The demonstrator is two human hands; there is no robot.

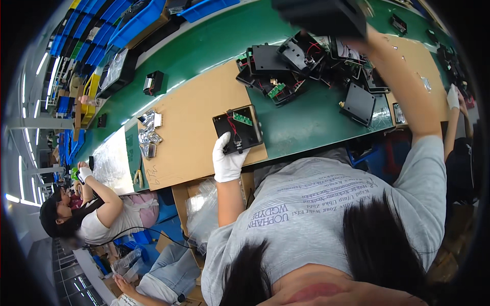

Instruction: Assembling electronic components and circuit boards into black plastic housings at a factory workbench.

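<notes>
My left hand, in a white glove, grips an open black plastic housing by its near left edge, over the brown cardboard sheet. A green circuit board and red wires show inside the housing. High at the upper right, my right hand is closed on a dark box-like case, which is blurred and hides most of the fingers. Below that arm lies a pile of black housings with loose boards and wires. A separate black case lies close to the table's front edge.
Silvery foil packets lie on the cardboard, and pliers to its left. Blue bins line the far left. A carton of clear plastic bags stands below the green table. Co-workers sit at left and right.
</notes>
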